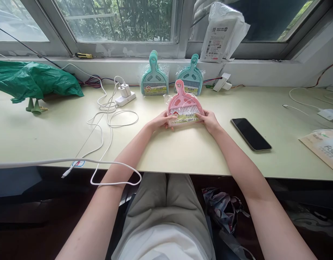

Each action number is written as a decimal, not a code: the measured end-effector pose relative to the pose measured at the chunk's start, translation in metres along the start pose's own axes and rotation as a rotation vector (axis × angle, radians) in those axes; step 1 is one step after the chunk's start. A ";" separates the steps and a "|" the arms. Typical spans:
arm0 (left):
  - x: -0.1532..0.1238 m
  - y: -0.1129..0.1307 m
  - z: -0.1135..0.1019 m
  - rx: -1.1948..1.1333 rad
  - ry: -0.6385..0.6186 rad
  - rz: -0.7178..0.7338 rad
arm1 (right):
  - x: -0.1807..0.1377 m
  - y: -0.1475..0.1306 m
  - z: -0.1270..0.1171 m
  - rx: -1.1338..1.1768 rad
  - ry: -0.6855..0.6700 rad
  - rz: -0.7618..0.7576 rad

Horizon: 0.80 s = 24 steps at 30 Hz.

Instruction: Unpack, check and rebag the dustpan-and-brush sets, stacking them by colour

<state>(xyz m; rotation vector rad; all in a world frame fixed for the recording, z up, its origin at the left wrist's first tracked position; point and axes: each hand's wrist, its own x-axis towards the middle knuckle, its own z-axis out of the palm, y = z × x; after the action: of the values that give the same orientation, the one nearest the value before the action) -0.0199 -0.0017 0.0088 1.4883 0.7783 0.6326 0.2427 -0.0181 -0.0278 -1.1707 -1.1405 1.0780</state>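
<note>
Left hand (161, 122) and right hand (208, 120) both clamped on the pink dustpan-and-brush set (185, 103), thumbs in front, one at each lower corner. Set is dead ahead at my 12, over the table (182, 153), handle up; can't tell if its bottom edge touches down. Wide two-corner grip probably keeps it level and its printed label (186, 117) facing me.

Clock centred on the pink set: teal stack (154, 78) at 10, second teal stack (200, 75) just past 12, both handle-up at the back, likely propped there for support. Power strip (127, 99) at 9, presumably parked near the white cables (112, 112). Phone (251, 134) at 4, lying flat, apart from my right forearm. White package (216, 39) at 1, standing on the sill.

Count: 1 pink set, 2 teal stacks (left one shows several nested handles, exact number unclear), 1 phone, 1 white package.
</note>
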 end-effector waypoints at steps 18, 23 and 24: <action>0.012 -0.010 0.004 0.013 0.267 0.061 | 0.001 0.005 0.003 0.012 0.040 0.009; 0.015 -0.012 0.001 0.041 0.311 0.068 | 0.001 0.006 0.008 -0.039 0.046 -0.003; 0.016 -0.013 0.000 0.061 0.331 0.077 | 0.001 0.006 0.009 -0.050 0.044 -0.002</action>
<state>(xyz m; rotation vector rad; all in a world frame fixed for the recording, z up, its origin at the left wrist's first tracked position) -0.0117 0.0105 -0.0048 1.4932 1.0038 0.9359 0.2335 -0.0152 -0.0331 -1.2269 -1.1398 1.0223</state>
